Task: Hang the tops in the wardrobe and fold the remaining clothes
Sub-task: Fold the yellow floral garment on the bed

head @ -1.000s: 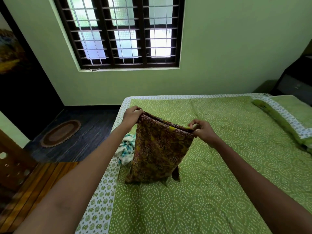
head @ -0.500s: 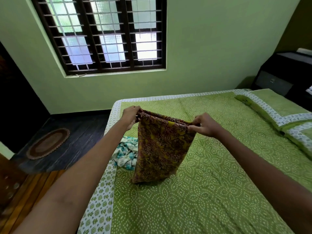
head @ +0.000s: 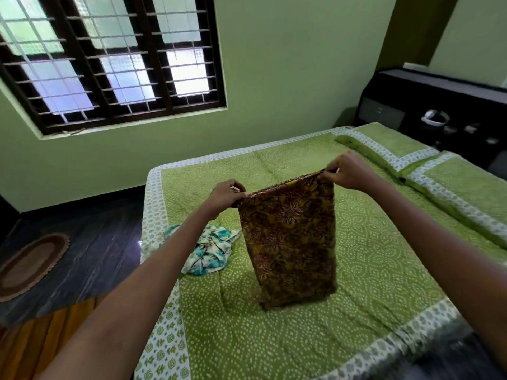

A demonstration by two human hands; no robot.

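Two top corners of a brown-and-yellow printed garment are being pinched, one by the left hand and one by the right hand, so that it is hanging between them with its lower edge touching the bed. A crumpled white-and-teal garment is lying on the bed below the left hand.

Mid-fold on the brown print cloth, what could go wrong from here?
1. Both hands, left hand and right hand, only pinch the brown cloth by its top corners; a slip would undo the fold.
2. The crumpled floral garment lies close beside it on the bedspread and could get caught underneath.
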